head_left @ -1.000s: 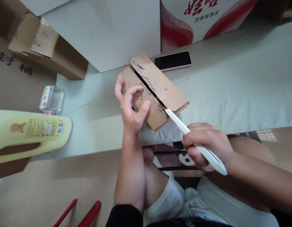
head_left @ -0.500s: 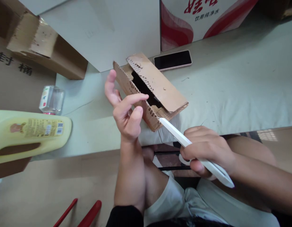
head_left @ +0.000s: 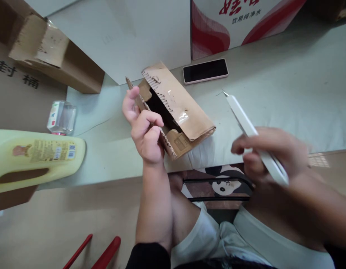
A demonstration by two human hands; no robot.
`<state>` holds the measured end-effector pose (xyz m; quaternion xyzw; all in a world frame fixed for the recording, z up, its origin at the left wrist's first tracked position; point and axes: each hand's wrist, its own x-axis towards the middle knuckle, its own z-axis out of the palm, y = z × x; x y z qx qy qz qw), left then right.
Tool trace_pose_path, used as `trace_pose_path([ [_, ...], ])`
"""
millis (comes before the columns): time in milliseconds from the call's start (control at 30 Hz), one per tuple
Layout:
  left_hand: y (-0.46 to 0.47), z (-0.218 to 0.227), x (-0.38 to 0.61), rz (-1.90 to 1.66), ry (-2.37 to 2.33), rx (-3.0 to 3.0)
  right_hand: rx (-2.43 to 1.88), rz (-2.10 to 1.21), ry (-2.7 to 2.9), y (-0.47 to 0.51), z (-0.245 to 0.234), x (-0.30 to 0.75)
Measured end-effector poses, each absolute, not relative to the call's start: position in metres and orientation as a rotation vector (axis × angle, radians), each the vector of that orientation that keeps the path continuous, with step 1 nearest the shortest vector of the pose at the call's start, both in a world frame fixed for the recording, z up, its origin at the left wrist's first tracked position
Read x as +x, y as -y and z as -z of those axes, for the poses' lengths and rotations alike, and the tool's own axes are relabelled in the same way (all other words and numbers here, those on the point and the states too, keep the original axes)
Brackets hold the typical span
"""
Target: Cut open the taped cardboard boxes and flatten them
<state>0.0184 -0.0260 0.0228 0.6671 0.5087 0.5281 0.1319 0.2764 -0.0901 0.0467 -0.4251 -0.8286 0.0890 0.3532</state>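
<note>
A small brown cardboard box (head_left: 181, 108) lies on the pale green table (head_left: 287, 93), its top slit open and shiny tape on the right flap. My left hand (head_left: 143, 129) is closed on the box's left flap, pulling it up and outward. My right hand (head_left: 269, 153), blurred by motion, is wrapped round a white utility knife (head_left: 252, 132) whose small blade tip points up and away, to the right of the box and apart from it.
A black phone (head_left: 205, 71) lies behind the box. A red and white carton (head_left: 231, 26) and a white board (head_left: 125, 37) stand at the back. Brown cartons (head_left: 35, 56), a clear bottle (head_left: 61, 117) and a yellow jug (head_left: 35, 158) sit at the left. Red handles (head_left: 91, 254) lie on the floor.
The knife came out of the box's slit and swung right, its tip now pointing up. My left hand took hold of the left flap and opened it; the box turned slightly.
</note>
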Motion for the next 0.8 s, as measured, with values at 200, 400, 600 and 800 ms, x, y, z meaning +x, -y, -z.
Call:
trace_pose_path([
  [200, 0.026, -0.027, 0.019, -1.794, -1.222, 1.888, -1.449, -0.014, 2.011, 0.045, -0.019, 0.29],
  [400, 0.021, -0.025, 0.017, -1.79, -1.268, 1.922, -1.97, -0.249, 2.143, 0.036, -0.013, 0.294],
  [600, 0.019, -0.022, 0.014, -1.813, -1.085, 1.862, -2.26, -0.373, 2.098, 0.033, -0.022, 0.292],
  [800, 0.017, -0.018, 0.014, -1.791, -1.069, 1.875, -2.38, -0.505, 2.091, 0.032, -0.026, 0.29],
])
